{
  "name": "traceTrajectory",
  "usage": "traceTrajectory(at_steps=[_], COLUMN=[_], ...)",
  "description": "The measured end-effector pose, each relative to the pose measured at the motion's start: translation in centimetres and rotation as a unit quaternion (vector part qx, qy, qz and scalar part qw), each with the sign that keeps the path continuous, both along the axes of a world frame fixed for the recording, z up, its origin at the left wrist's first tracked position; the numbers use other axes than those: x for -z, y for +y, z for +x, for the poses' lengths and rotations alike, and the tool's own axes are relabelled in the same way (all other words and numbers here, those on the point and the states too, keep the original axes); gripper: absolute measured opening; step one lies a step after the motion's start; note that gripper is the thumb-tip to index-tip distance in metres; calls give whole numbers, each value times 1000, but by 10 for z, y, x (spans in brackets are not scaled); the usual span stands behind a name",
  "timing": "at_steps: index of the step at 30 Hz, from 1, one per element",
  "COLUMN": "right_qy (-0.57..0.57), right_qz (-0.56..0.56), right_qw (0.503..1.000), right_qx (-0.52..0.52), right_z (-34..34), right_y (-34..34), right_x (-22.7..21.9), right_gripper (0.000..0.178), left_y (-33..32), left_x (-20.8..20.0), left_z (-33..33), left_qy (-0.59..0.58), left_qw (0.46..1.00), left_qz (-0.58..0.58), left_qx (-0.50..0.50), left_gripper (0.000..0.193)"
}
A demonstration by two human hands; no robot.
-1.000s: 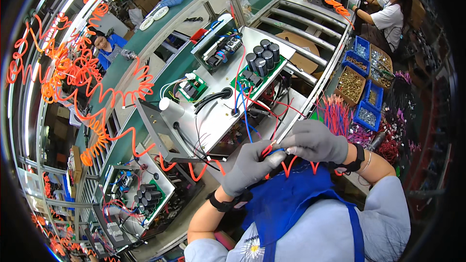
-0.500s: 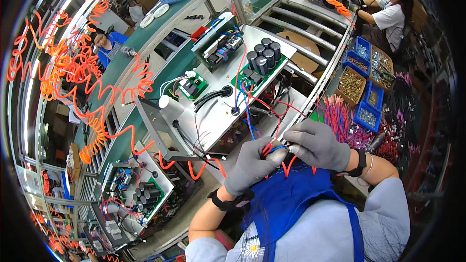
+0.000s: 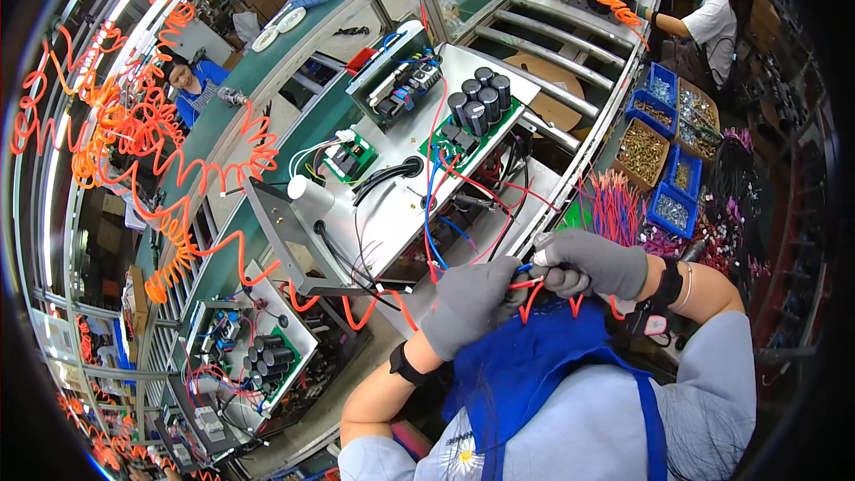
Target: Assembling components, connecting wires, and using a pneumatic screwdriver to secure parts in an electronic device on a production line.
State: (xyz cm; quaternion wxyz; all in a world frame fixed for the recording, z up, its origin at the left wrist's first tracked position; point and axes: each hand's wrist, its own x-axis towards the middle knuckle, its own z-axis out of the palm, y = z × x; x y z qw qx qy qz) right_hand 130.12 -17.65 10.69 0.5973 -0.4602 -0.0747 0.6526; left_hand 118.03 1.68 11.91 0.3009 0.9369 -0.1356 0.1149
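On the line (image 3: 557, 49), a chassis (image 3: 378, 232) sits with its white panel uppermost, which leaves boards and wiring within reach from the near edge. A grey end plate (image 3: 280, 236) stands at the panel's left edge; a module (image 3: 392, 85) stands upright toward the far edge, apart from the near-edge wiring.

Left hand (image 3: 470, 305): gloved, fingers closed round a red wire (image 3: 525, 283); end sticks out past the fingertips, probably held short for control. Right hand (image 3: 598, 265): gloved, fingers curled, seemingly pinching a blue wire (image 3: 525, 267); exact grip partly hidden. Both hands nearly meet in front of the apron (image 3: 543, 352), off the panel's near edge. Wires run to them from the near-edge side; their slack appears to allow this.

Green board (image 3: 434, 150): along the near edge, toward the right corner, carrying black capacitors (image 3: 475, 116) clustered upright.

Blue bin (image 3: 668, 227): right of the hands, small metal parts inside, presumably kept at arm's reach. Grommet (image 3: 428, 202): near the panel's near edge, likely guarding wires where they pass through.
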Motion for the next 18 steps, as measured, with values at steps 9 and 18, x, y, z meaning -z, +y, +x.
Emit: traceTrajectory(at_steps=[9, 18], right_qy=[-688, -758], right_qz=[151, 211], right_qw=[707, 616], right_qx=[70, 42], right_z=[-7, 1], right_y=[-1, 12], right_x=[-19, -23], right_gripper=[27, 19], left_y=[17, 10], left_x=[-15, -13], left_z=[-7, 1], left_qy=[278, 287], left_qw=[902, 903], left_qz=[-331, -312], left_qx=[9, 70], left_gripper=[22, 23])
